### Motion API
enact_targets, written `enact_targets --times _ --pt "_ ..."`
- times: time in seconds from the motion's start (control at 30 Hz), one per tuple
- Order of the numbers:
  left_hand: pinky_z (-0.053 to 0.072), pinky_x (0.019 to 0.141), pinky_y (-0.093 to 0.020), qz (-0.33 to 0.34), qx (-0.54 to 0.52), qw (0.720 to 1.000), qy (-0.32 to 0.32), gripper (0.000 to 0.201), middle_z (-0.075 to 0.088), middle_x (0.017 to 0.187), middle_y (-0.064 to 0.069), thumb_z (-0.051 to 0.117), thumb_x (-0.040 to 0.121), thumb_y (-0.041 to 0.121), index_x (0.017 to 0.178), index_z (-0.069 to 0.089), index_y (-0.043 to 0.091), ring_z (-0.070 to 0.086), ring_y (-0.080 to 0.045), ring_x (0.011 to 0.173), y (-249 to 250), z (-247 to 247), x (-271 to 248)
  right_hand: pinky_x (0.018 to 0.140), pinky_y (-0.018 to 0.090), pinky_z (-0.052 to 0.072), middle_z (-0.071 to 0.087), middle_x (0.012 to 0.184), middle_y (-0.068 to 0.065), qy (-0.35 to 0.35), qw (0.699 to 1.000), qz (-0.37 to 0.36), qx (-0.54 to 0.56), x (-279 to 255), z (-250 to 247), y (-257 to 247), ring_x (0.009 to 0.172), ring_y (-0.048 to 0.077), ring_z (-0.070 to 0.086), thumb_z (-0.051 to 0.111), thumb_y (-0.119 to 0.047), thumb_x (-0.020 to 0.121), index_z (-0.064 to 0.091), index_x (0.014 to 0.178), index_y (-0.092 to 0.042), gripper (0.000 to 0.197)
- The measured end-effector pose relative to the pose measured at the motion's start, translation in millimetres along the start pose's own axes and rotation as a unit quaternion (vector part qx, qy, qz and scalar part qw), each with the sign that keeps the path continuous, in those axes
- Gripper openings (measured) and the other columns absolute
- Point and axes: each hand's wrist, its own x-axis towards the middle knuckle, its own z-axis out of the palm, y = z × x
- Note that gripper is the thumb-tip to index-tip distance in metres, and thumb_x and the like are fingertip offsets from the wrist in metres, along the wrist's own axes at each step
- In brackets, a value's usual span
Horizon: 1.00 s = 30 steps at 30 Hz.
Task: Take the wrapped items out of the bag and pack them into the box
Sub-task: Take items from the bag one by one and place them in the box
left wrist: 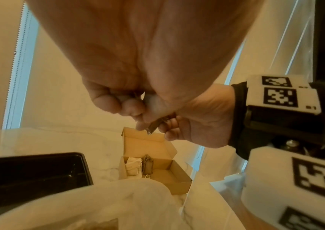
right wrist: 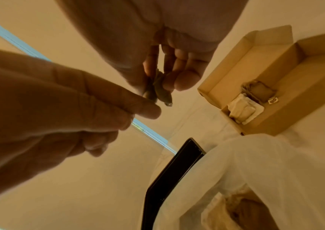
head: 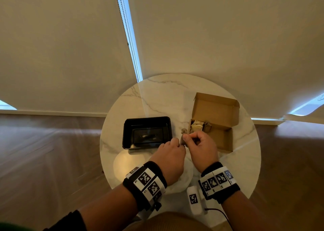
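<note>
We see a round marble table (head: 157, 97) on a wood floor (head: 43, 143). Far off, pale blinds (head: 61, 47) cover what seem to be windows; daylight shows through the gap (head: 130, 43) between them.

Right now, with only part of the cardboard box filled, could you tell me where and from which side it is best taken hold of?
Take the cardboard box by the tray's two long walls at the bare near end, coming from above. The lid stands open at the back, blocking that side, and the white wrapped item and brown wrapped item fill the far end, so the grip probably sits best clear of them.
</note>
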Motion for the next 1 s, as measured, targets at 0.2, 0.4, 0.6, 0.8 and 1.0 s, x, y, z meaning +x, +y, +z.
enact_targets --times 0.2,0.4,0.6,0.8,1.0 --pt "0.055 0.09 -0.028 -0.047 -0.22 0.971 0.085 0.031 0.066 0.11 0.009 0.063 0.099 0.021 0.128 0.058 0.031 0.064 -0.008 0.098 -7.6 -8.1 -3.0 0.075 0.044 0.06 0.071 0.083 -0.009 -0.04 0.999 -0.002 0.012 -1.3 -5.3 5.4 0.081 0.011 0.068 0.07 -0.039 0.093 0.07 0.082 -0.031 0.013" --pt "0.047 0.073 -0.007 -0.081 -0.318 0.933 0.145 0.016 0.07 0.091 0.017 0.067 0.097 0.028 0.112 0.066 0.031 0.064 0.007 0.085 -26.0 -11.8 0.3 0.074 0.038 0.059 0.074 0.084 -0.011 -0.099 0.994 -0.018 0.041 -11.7 -7.8 1.8 0.081 0.009 0.07 0.069 -0.027 0.094 0.074 0.085 -0.032 0.011" --pt "0.057 0.076 -0.02 -0.097 -0.41 0.891 0.17 0.018 0.073 0.088 0.008 0.081 0.086 0.023 0.098 0.069 0.027 0.068 -0.003 0.08 -39.1 -9.0 5.2 0.064 0.031 0.056 0.073 0.082 -0.003 -0.132 0.984 0.011 0.115 -21.7 -5.6 0.2 0.072 0.009 0.066 0.071 -0.016 0.095 0.075 0.091 -0.021 0.008" --pt "0.058 0.081 -0.031 -0.126 -0.513 0.84 0.126 0.007 0.075 0.083 0.005 0.079 0.089 0.023 0.085 0.075 0.027 0.068 -0.01 0.078 -41.8 -5.9 2.7 0.063 0.031 0.058 0.072 0.08 0.006 -0.122 0.979 0.035 0.162 -23.1 -6.5 -5.0 0.068 0.012 0.063 0.07 -0.012 0.095 0.074 0.093 -0.016 0.006" --pt "0.059 0.087 -0.042 -0.185 -0.603 0.771 0.085 0.007 0.071 0.081 -0.006 0.076 0.09 0.018 0.087 0.07 0.016 0.067 -0.02 0.078 -38.9 -7.8 5.5 0.064 0.032 0.061 0.074 0.084 -0.001 -0.12 0.977 0.038 0.169 -23.3 -7.0 -7.7 0.071 0.012 0.067 0.067 -0.011 0.097 0.075 0.096 -0.016 0.009"
